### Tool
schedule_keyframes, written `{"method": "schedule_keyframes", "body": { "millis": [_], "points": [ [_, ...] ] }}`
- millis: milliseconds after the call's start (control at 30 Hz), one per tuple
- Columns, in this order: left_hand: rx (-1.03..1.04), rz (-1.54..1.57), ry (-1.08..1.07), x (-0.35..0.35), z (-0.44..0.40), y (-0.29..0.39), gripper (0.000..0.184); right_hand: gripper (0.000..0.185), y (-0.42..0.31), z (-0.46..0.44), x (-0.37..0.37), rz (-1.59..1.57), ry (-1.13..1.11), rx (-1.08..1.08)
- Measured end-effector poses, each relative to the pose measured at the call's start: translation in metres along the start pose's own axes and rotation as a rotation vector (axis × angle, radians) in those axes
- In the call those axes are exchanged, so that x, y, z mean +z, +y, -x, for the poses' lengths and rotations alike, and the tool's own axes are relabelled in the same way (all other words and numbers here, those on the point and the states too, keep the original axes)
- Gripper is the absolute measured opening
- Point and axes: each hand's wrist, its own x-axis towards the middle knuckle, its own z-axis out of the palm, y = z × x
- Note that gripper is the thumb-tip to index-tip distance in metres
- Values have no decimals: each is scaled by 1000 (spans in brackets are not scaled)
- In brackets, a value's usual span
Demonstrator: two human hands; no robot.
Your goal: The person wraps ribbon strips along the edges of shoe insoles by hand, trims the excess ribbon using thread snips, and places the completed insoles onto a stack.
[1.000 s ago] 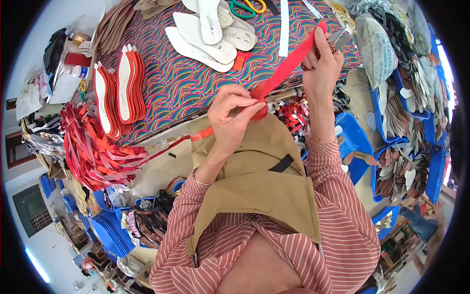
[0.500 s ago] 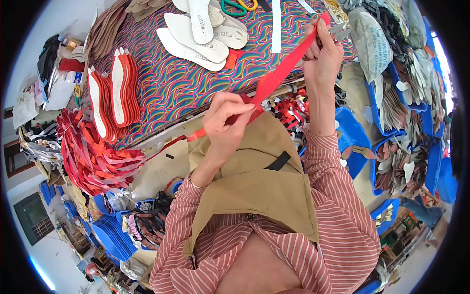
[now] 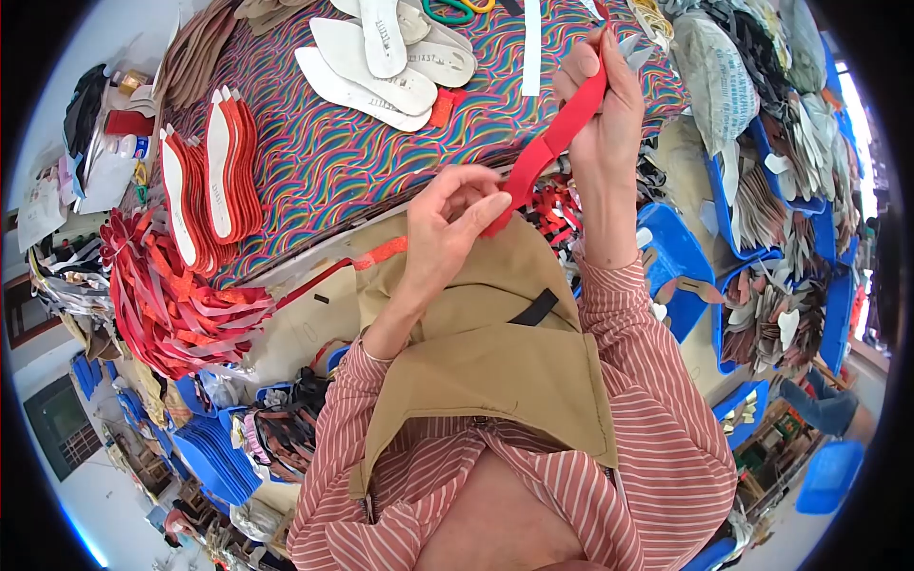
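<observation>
A red fabric strip runs between my hands above the tan apron. My left hand is closed on the strip, thumb against fingers. Higher up and to the right, my right hand pinches the strip's upper part. Metal blades, like those of small snips, stick out beyond the right fingers; their handle is hidden in that hand. From the left hand, the strip trails left through an orange-red piece towards a large bundle of red strips hanging by the table's edge.
On the patterned tablecloth lie white insoles, two stacks of red-edged insoles, a white strip and green-handled scissors. Blue bins with cut pieces stand to the right. Red, black and white scraps lie beyond the apron.
The red strip, stretched straight before, now sags in a curve between the hands. My right hand has shifted slightly left and its fingers have turned. The left hand has moved slightly right.
</observation>
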Motion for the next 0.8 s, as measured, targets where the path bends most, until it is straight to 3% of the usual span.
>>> {"method": "schedule_keyframes", "body": {
  "millis": [167,500,800],
  "points": [
    [63,-12,11,18,-12,6,22,18,10,8,13,-218,-113,145],
    [28,178,-165,10,-20,1,6,15,-4,-2,-8,-134,-168,77],
    [-395,-101,-8,-106,43,-34,6,11,-160,-93,-123,168,-45,-302]
  ]
}}
